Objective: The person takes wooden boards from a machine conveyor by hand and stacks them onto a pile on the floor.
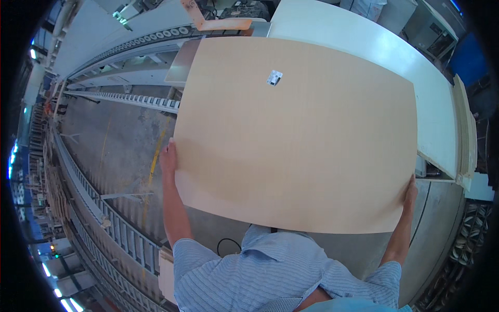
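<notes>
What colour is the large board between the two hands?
The board is light tan; the head view shows it best.

Large tan board (301, 151), rectangular, white-labelled toward far edge; seemingly level, at waist height

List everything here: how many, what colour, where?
Panel: one, light tan, centre
Label: one, white and dark, on panel
Surface: one, white, beyond and right of panel
Angled piece: one, orange, beyond panel
Rails: several, grey, left
Floor line: one clear, yellow, left
Cable: one, black, below panel
Lights: several, white, left rim
Clutter: many, mixed, right rim
Shirt: one, blue striped, bottom
Left fingers: one hand's, bare, panel's left edge
Right fingers: one hand's, bare, panel's right edge
</notes>
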The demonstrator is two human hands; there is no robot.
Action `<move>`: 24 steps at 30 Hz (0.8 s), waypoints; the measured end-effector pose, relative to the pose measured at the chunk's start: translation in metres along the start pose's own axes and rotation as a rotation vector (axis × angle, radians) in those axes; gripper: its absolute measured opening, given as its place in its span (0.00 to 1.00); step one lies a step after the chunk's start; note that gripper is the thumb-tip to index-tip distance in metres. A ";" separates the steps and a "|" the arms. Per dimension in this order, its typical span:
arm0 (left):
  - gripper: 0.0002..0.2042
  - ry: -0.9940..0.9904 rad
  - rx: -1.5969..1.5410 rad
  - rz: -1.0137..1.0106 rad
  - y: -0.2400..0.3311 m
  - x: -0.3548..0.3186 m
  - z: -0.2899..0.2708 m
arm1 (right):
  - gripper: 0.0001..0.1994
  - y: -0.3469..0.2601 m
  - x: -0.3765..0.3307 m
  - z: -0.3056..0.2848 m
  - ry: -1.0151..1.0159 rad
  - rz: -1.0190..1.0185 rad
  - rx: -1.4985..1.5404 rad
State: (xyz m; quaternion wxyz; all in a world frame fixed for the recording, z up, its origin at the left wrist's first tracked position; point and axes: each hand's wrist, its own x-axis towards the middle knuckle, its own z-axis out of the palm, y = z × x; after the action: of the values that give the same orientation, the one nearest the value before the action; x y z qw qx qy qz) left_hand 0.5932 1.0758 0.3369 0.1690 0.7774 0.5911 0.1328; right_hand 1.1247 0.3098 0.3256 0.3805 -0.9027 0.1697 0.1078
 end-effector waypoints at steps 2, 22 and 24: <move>0.32 -0.058 -0.033 0.022 0.026 0.022 0.013 | 0.36 0.003 -0.008 -0.004 0.008 0.080 0.037; 0.29 -0.065 -0.471 0.002 0.067 0.049 0.031 | 0.28 -0.020 0.006 -0.002 0.144 0.025 -0.092; 0.27 -0.187 -0.585 -0.035 0.105 0.019 0.037 | 0.28 0.002 -0.003 -0.025 0.199 0.052 -0.088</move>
State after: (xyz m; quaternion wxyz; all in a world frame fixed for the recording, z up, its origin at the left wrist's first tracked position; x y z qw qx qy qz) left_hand 0.7053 1.0645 0.3474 0.4417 0.6943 0.5231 0.2220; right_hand 1.1233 0.2910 0.3424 0.3186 -0.9201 0.2253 0.0347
